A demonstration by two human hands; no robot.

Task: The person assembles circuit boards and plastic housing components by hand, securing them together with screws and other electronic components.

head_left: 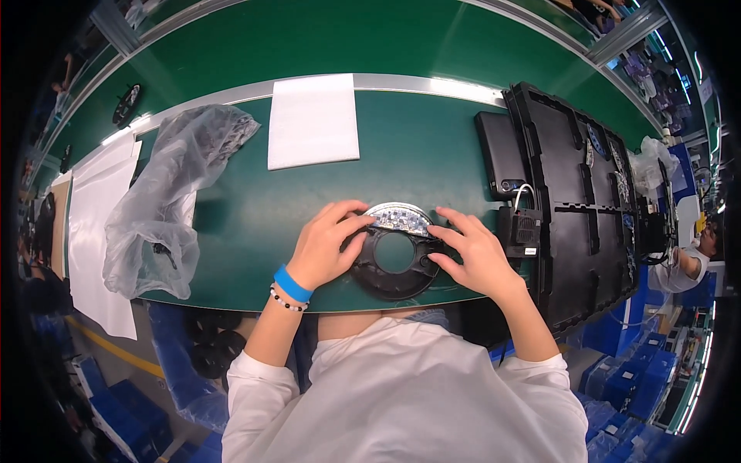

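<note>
A black ring-shaped plastic housing (386, 284) with a round hole in its middle lies on the green table, close to its front edge. Across the far part of the ring sits a crescent-shaped circuit board (401, 220), pale with many small components. My left hand (328, 243) grips the board's left end, fingertips on its rim and thumb bent beside the ring. At the opposite end my right hand (477, 253) holds the board between curved fingers, its thumb resting by the ring's right side. The fingertips partly cover both board ends; how far the board is seated I cannot tell.
White foam sheets (314, 123) lie at the far middle. A clear plastic bag (174, 177) covers the left side. To the right stand a large black compartment tray (571, 177) with several boards, a black box (498, 150) and a small black device with a white cable (522, 229).
</note>
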